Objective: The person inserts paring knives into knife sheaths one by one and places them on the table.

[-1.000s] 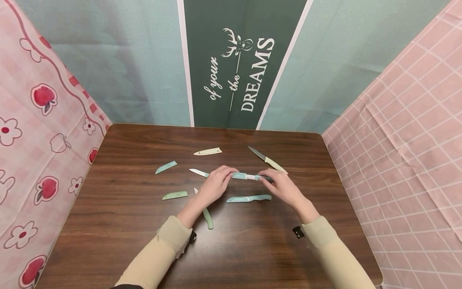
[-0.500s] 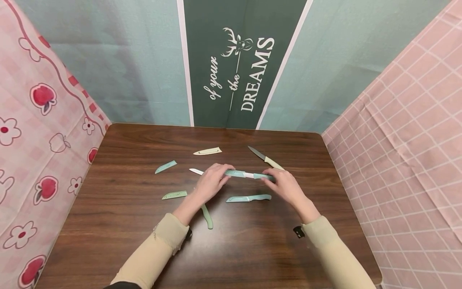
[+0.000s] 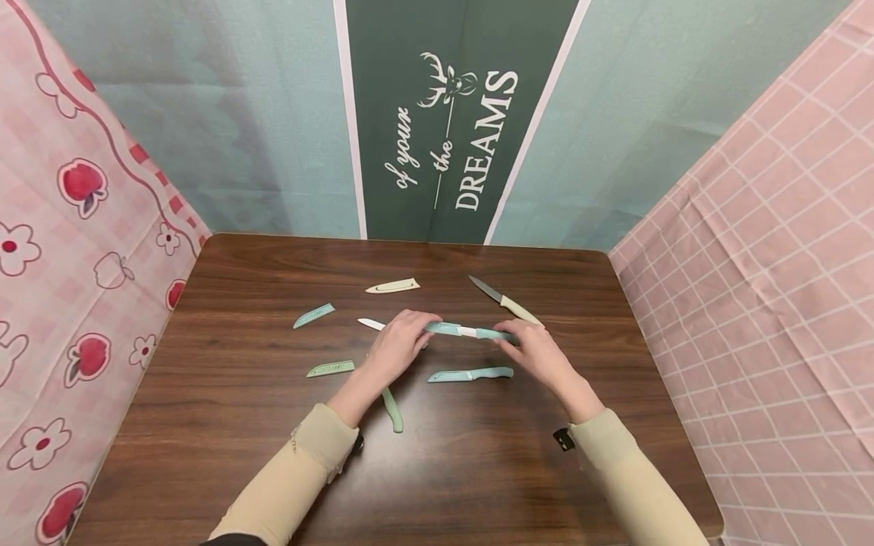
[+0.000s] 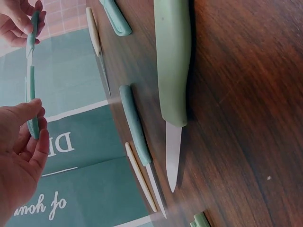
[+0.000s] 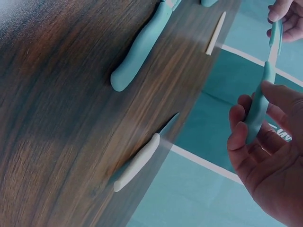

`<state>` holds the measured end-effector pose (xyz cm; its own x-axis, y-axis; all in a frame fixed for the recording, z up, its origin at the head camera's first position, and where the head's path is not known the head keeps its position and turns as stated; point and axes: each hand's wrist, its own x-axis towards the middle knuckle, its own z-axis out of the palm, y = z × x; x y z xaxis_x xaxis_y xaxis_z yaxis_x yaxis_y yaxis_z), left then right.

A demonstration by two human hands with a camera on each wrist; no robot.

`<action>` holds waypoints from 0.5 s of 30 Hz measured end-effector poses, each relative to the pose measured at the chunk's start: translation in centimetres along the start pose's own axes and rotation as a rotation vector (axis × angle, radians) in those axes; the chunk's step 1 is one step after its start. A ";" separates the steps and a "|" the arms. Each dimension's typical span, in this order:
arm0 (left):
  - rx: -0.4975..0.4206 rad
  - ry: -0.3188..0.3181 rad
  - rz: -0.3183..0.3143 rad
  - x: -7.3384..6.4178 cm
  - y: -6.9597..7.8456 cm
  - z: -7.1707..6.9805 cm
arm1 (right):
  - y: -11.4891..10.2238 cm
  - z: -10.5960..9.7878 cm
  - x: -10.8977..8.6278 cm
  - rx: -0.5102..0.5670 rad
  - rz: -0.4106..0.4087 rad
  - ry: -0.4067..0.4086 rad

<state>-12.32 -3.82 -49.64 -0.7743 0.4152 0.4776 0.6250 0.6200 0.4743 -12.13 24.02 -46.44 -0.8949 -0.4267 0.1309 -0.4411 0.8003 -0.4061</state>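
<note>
Above the table, my left hand (image 3: 403, 341) pinches a blue-green blade sheath (image 3: 444, 328) between thumb and fingers. My right hand (image 3: 536, 349) grips the handle (image 5: 258, 111) of a blue-green paring knife, its blade (image 3: 467, 332) partly inside that sheath. A short white stretch of blade shows between sheath and handle. Beneath the left hand lies another blue-green knife (image 4: 135, 123), bare-bladed and partly hidden in the head view. A green knife (image 4: 173, 71) lies under the left wrist. Nearer the front, a light-blue knife in its sheath (image 3: 471, 374) rests on the table.
A cream knife (image 3: 520, 309) with a grey blade lies beyond the right hand. Loose on the table are a cream sheath (image 3: 393, 286) at the back, a blue sheath (image 3: 314, 315) and a green sheath (image 3: 331, 368) at left. Curtains surround the brown table (image 3: 546, 470).
My left hand has shifted a little left with the sheath, now covering more of the blue-green knife beneath. The right hand stays nearly in place, and some blade still shows.
</note>
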 end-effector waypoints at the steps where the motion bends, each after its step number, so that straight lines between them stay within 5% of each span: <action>1: 0.001 0.001 -0.003 0.0 0.0 0.0 | 0.0 0.0 0.0 0.000 0.000 0.002; 15: 0.024 0.006 0.012 0.0 0.2 0.2 | -0.3 0.1 -0.1 0.003 0.003 0.007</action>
<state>-12.20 -3.60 -49.73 -0.7663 0.4184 0.4876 0.6314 0.6307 0.4511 -11.96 23.80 -46.43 -0.8965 -0.4218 0.1357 -0.4384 0.8001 -0.4093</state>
